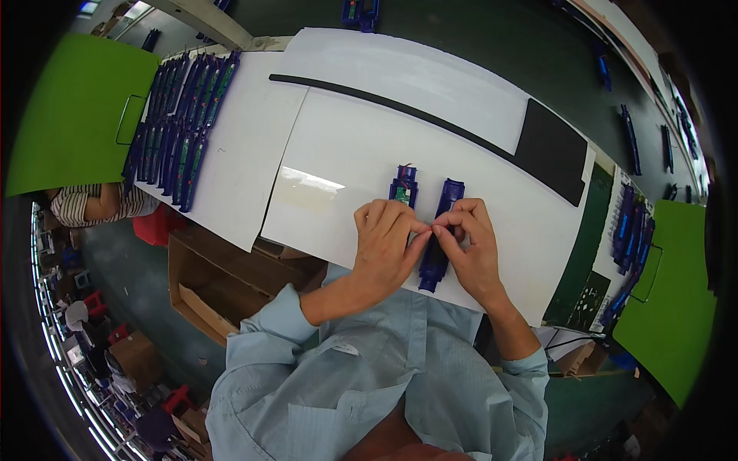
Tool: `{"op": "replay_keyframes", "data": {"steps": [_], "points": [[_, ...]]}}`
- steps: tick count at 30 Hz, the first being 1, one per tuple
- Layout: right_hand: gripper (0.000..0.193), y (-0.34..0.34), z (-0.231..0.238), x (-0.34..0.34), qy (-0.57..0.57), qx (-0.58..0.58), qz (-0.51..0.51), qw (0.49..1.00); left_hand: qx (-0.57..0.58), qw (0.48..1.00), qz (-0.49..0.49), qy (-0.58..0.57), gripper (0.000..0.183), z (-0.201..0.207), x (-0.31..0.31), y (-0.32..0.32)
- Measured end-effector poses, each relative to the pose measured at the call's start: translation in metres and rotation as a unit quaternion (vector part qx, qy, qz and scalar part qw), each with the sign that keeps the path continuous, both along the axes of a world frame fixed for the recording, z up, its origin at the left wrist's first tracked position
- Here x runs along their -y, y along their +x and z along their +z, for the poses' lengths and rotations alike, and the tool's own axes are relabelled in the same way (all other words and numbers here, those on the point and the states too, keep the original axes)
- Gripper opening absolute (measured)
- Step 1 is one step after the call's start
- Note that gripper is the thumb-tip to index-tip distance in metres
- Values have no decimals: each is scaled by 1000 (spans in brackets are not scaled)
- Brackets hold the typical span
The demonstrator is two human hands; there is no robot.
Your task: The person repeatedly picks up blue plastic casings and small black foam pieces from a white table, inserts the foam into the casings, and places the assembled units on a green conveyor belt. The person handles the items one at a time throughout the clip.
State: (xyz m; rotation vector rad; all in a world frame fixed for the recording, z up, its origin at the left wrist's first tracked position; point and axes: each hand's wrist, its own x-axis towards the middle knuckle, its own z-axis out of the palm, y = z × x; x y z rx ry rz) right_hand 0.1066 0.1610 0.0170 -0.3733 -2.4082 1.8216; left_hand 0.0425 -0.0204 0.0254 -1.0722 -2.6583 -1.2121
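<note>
Over a long dark-blue plastic housing (pixel 434 265) my two hands meet, thumbs and forefingers pinched together. My left hand (pixel 388 242) comes in from the left and my right hand (pixel 470 250) from the right, fingertips almost touching. Whatever lies between the fingertips is too small to name. The housing rests on the white tabletop, its middle partly covered by my fingers. Just left of it lies a second blue housing with a green circuit board (pixel 403 192) and thin wires at its top end; my left hand hides its lower part.
Several blue housings with green boards (pixel 177 131) stand in rows at the left, beside a green panel (pixel 77 115). A black strip (pixel 384 102) crosses the table toward a black mat (pixel 551 150). More blue housings (pixel 634 230) lie at the right. A cardboard box (pixel 223 276) sits below the table edge.
</note>
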Motion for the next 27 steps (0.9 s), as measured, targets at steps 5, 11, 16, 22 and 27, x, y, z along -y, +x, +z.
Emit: {"op": "replay_keyframes", "data": {"steps": [5, 11, 16, 22, 27], "points": [[16, -10, 21, -4, 170, -109, 114, 973, -5, 996, 61, -60, 38, 21, 36, 17], [22, -34, 18, 10, 225, -192, 221, 929, 41, 998, 26, -42, 25, 1, 39, 19], [23, -37, 17, 15, 289, -183, 277, 898, 22, 999, -15, -22, 19, -6, 40, 16], [16, -40, 25, 10, 265, -126, 284, 913, 55, 998, 6, 23, 32, -5, 47, 31], [8, -45, 27, 3, 182, -30, 310, 933, -4, 999, -50, 10, 50, -4, 62, 43]]}}
